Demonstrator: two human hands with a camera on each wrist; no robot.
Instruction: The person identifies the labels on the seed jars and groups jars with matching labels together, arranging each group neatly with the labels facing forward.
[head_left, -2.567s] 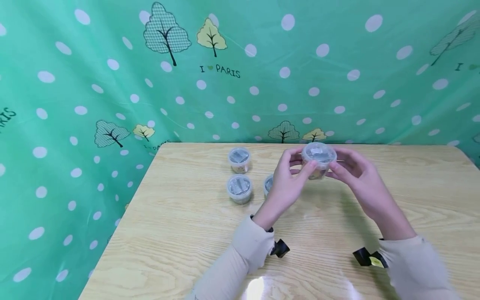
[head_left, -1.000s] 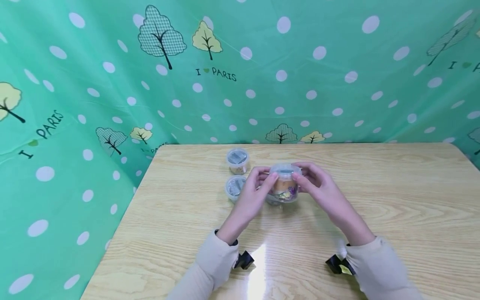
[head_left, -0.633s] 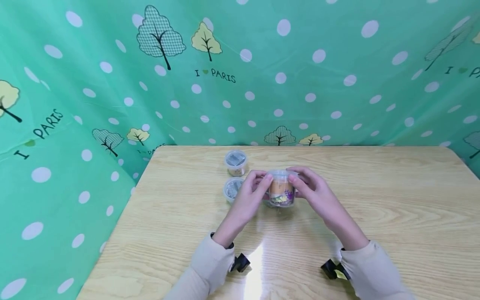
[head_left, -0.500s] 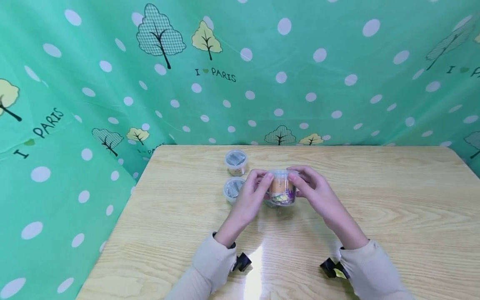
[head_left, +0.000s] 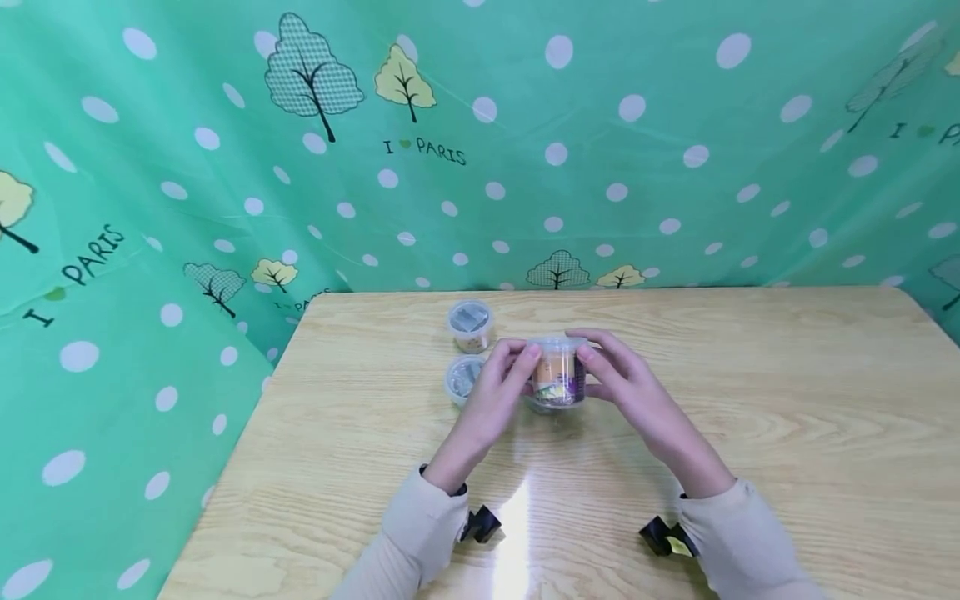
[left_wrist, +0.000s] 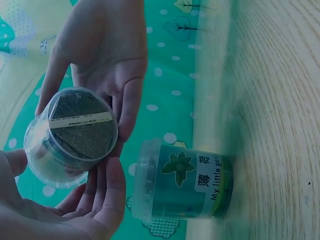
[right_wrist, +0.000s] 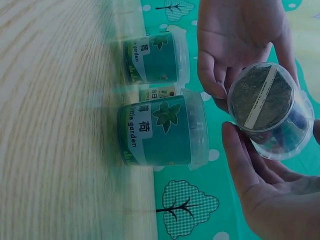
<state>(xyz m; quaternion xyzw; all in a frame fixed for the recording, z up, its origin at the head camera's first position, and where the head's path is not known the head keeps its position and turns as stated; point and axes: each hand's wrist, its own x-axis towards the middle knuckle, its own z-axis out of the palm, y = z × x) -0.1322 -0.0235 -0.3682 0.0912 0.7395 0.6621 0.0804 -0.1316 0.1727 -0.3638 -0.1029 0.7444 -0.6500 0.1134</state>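
Between my two hands is a clear lidded plastic cup [head_left: 557,379] with an orange and purple label, raised off the table. My left hand [head_left: 495,396] grips its left side and my right hand [head_left: 630,383] its right side, both thumbs near the lid's rim. Dark, soil-like contents [left_wrist: 82,125] show through the cup's base in the left wrist view. Just behind and below it stands another cup [head_left: 546,408], mostly covered. In the right wrist view, two green-labelled cups [right_wrist: 162,130] stand close to my hands.
Two more lidded cups, one farther back [head_left: 471,327] and one nearer [head_left: 461,379], stand left of my hands; my left hand partly covers the nearer. The wooden table [head_left: 787,417] meets a green dotted curtain [head_left: 637,167] at the back and left.
Since the oldest frame, both hands have brought the cup left and nearer, tilting it so its label faces the head camera. Over the last half second it shifts only slightly left.
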